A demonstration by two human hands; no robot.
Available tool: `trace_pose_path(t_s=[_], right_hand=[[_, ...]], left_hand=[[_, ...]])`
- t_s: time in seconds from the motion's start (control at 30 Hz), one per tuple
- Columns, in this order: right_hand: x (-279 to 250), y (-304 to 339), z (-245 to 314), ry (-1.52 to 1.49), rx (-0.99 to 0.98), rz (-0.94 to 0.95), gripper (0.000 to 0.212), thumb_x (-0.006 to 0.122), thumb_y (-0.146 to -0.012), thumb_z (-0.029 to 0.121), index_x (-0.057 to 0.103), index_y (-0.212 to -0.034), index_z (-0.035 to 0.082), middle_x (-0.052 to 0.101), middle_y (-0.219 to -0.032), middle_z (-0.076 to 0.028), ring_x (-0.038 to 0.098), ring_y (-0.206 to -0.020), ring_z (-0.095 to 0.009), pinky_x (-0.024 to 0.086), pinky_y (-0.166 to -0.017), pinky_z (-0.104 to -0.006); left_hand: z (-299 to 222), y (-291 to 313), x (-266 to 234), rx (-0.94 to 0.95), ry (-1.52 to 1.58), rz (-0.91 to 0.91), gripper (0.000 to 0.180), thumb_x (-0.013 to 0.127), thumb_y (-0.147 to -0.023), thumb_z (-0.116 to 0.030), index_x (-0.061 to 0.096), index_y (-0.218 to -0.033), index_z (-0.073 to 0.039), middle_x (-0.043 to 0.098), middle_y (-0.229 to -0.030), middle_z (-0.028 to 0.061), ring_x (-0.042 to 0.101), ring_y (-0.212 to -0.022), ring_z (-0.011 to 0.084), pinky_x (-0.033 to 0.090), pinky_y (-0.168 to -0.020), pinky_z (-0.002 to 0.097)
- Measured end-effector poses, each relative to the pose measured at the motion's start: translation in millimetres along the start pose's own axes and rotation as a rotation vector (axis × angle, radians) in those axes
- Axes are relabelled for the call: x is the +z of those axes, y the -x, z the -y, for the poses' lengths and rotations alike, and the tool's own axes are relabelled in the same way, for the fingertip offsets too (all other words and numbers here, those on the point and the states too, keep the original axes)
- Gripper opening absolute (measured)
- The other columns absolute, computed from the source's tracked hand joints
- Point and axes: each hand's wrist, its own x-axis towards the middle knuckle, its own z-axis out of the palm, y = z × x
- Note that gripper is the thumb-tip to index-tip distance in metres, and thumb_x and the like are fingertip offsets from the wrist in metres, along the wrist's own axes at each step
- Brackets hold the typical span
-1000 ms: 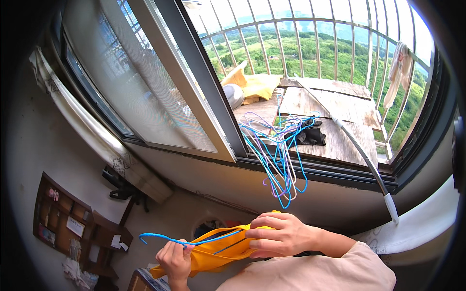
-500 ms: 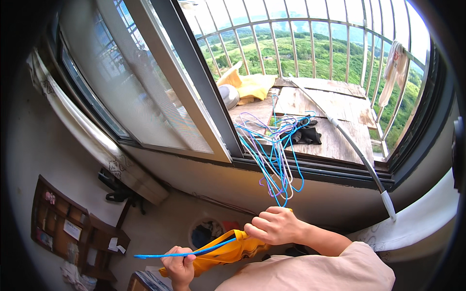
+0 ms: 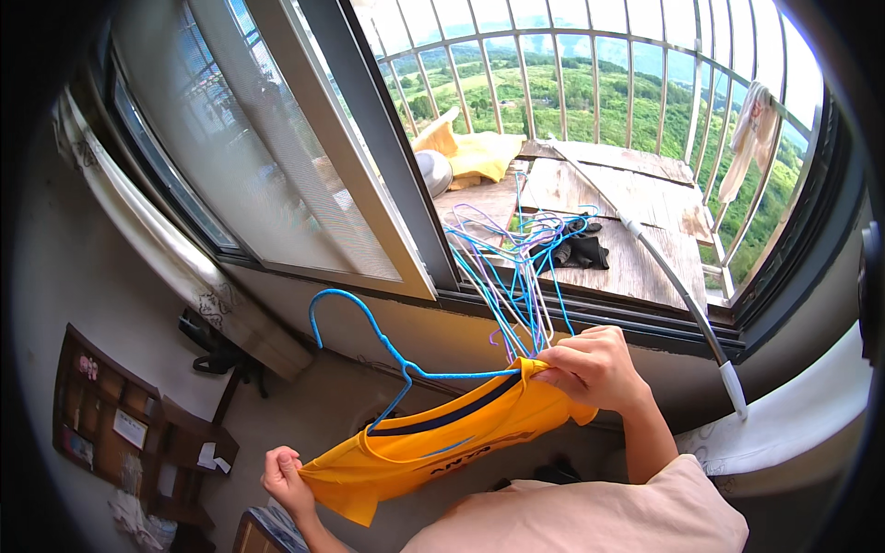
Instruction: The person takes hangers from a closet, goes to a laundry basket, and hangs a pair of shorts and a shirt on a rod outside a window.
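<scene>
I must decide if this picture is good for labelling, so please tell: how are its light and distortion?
In the head view, the sky is partly washed out while the wall shelf sits in dim light; same head view: the railing bows and the corners go black; also in the head view, the yellow shirt has clear outlines.

The left grip [image 3: 288,481] and right grip [image 3: 597,370] hold a yellow shirt [image 3: 527,415] with a blue hanger [image 3: 407,367] partly inside it.

We see weathered wooden boards [image 3: 553,189] carrying a yellow cloth [image 3: 484,157], a pale round object [image 3: 431,172], black fabric [image 3: 588,253] and tangled hangers [image 3: 530,276].
</scene>
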Motion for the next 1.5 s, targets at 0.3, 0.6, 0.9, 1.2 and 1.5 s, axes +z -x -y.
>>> trace_pose_path(t_s=[0.3,0.6,0.9,1.2,1.5], right_hand=[[4,-6,3,-0.014,0.041,-0.068,0.017,0.069,-0.074,0.025,0.059,-0.073,0.010,0.055,-0.056,0.000,0.051,-0.043,-0.014,0.037,-0.040,-0.0258],[1,-5,-5,-0.305,0.204,-0.167,0.013,0.066,-0.077,0.010,0.064,-0.083,-0.002,0.061,-0.065,-0.007,0.057,-0.052,-0.012,0.043,-0.049,-0.0198],[9,-3,0,-0.340,0.469,-0.234,0.016,0.065,-0.081,0.016,0.063,-0.085,0.001,0.055,-0.057,-0.004,0.049,-0.048,-0.007,0.039,-0.046,-0.0190],[-2,-9,-7,-0.306,0.319,-0.143,0.021,0.066,-0.081,0.021,0.061,-0.086,0.001,0.059,-0.066,-0.001,0.052,-0.057,-0.004,0.041,-0.051,-0.0165],[5,3,-6,-0.403,0.373,-0.065,0.019,0.064,-0.081,0.023,0.061,-0.082,0.005,0.061,-0.067,-0.004,0.059,-0.057,-0.013,0.045,-0.052,-0.0208]], left_hand=[[-57,-18,9,0.311,-0.108,0.199,0.058,0.040,-0.086,-0.056,0.060,-0.092,-0.002,0.055,-0.078,0.0079,0.054,-0.078,0.0224,0.045,-0.070,0.0329],[-60,-12,31,0.157,0.086,0.232,0.032,0.057,-0.087,-0.031,0.054,-0.076,-0.001,0.041,-0.078,0.0052,0.042,-0.070,0.0148,0.035,-0.059,0.0240],[-83,-16,33,0.409,-0.096,0.245,0.033,0.058,-0.084,-0.035,0.054,-0.074,-0.003,0.050,-0.062,0.0071,0.048,-0.055,0.0220,0.038,-0.049,0.0300],[-56,-19,9,-0.075,0.372,0.225,0.035,0.064,-0.082,-0.029,0.052,-0.068,0.001,0.043,-0.059,-0.0025,0.037,-0.057,0.0048,0.029,-0.052,0.0188],[-45,-24,-7,-0.487,0.602,0.357,0.029,0.061,-0.085,-0.024,0.056,-0.073,0.002,0.053,-0.067,-0.0013,0.046,-0.062,0.0038,0.038,-0.060,0.0172]])
